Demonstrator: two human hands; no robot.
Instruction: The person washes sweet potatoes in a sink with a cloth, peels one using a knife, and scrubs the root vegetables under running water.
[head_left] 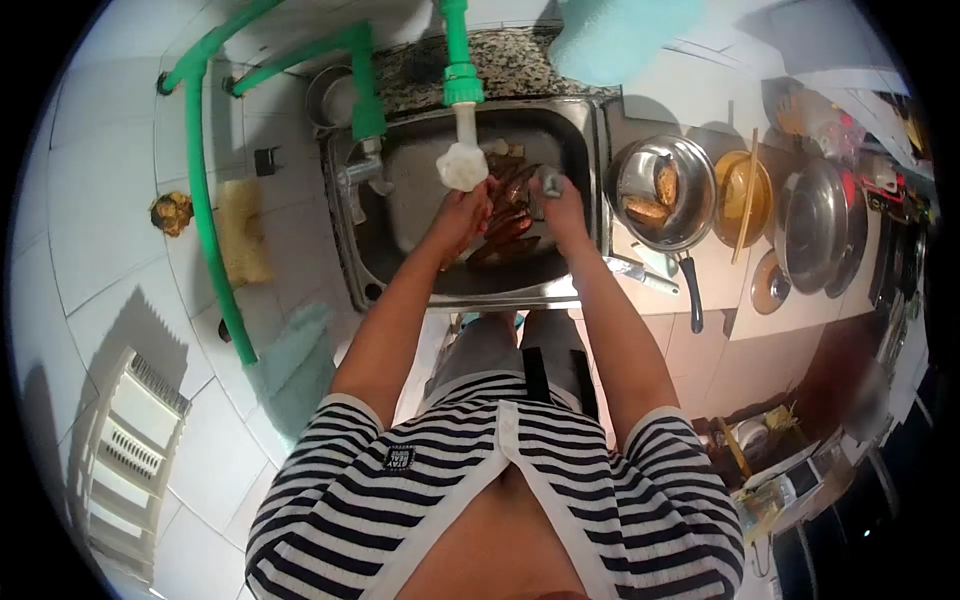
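Observation:
My left hand [462,222] is in the sink [400,150], below the tap's white spout [462,166]. Its fingers curl around a reddish-brown root, which looks like a sweet potato and is mostly hidden by the hand. My right hand [566,212] grips a tool with a grey, metallic-looking handle [549,181]; its working end is hard to make out. Between and below my hands, several reddish-brown sweet potatoes [508,228] lie on the sink floor, one of them [505,252] nearest the front wall.
Right of the sink stands a steel pan [668,180] holding brownish-yellow pieces, its black handle [692,290] pointing toward me. A knife [640,274] lies beside the sink rim. Farther right are a yellow bowl [742,190] with a wooden stick across it and a steel basin [812,222]. Green pipes [205,220] run along the left.

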